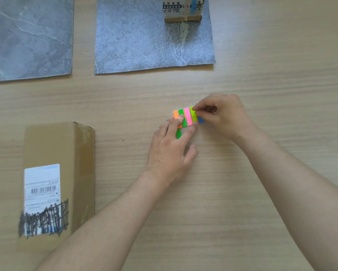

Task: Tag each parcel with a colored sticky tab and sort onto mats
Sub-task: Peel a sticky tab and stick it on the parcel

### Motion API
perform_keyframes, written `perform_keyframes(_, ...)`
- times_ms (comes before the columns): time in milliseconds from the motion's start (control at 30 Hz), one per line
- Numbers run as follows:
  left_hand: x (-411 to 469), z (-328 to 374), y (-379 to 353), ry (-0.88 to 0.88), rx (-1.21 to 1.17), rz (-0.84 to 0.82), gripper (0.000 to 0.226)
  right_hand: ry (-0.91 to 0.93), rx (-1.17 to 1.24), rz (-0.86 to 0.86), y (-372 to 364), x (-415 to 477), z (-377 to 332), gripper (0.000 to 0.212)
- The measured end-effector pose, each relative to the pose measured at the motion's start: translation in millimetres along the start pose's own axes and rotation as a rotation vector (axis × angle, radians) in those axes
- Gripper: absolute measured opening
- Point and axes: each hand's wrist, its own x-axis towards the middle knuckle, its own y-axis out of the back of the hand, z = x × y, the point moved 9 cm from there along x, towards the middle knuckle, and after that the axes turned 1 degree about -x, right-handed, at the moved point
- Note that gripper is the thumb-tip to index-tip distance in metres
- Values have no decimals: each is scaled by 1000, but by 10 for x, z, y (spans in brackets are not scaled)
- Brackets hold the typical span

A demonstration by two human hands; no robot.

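1. Far left, we are noting a dark grey mat [27,36] lying flat on the table [125,106], with nothing on the part in view. It is probably waiting for one colour group.
2. Nearer us, a brown parcel [66,153] is lying on the table, well apart from both mats. Its shipping label is facing up and is partly scribbled over. We are seeing no tab on it, so we are judging it the next one to tag.
3. Centre top, a blue-grey mat [134,40] is carrying a second parcel [181,10] at its far edge. This one is wearing a blue tab [193,6], so it appears already sorted.
4. The left grip [170,147] is lying spread and flat, with straight fingers pressing on the near half of the tab sheet [187,117]. We are reading this as pinning the sheet to the table so that it cannot lift with a tab.
5. The sheet is showing orange, green, pink, yellow-green and blue strips side by side.
6. The right grip [222,116] is pinching the sheet's far right corner, with its fingertips on the top end of the yellow-green strip. The blue strip is just beside it. We cannot tell which of the two is being peeled.
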Motion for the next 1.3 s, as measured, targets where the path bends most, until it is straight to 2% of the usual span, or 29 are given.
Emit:
perform_keyframes(133,5,21,26,3,-9,17,57,-186,212,117,31,-59,126,12)
perform_keyframes(200,9,26,21,5,-16,15,58,-306,349,264,81,-111,231,9)
perform_keyframes(300,-2,31,18,0,-9,13,59,-489,720,548,158,-258,419,6)
perform_keyframes(400,12,55,42,-2,-29,24,57,-497,895,639,189,-375,374,11)
perform_keyframes(533,141,-23,321,65,-414,118,41,-340,820,652,278,-511,48,22)
perform_keyframes(633,95,-271,701,345,-678,324,20,-199,698,631,316,-619,-273,22)
perform_keyframes(733,-79,-287,688,645,-1296,209,24,-41,588,530,249,-719,-638,25)
perform_keyframes(800,-215,-241,731,711,-1489,117,23,59,495,483,193,-804,-861,25)
perform_keyframes(933,-570,-325,851,756,-1565,75,18,207,357,444,98,-1003,-1226,18)
perform_keyframes(1000,-759,-396,910,759,-1564,65,19,279,283,445,46,-1128,-1432,16)
perform_keyframes(1133,-1136,-583,1091,727,-1511,69,6,393,179,448,-116,-1369,-1864,16)
perform_keyframes(1200,-1346,-744,1210,697,-1455,113,5,408,147,454,-234,-1492,-2039,16)
perform_keyframes(1300,-1692,-999,1384,635,-1390,173,8,312,202,494,-403,-1722,-2193,16)
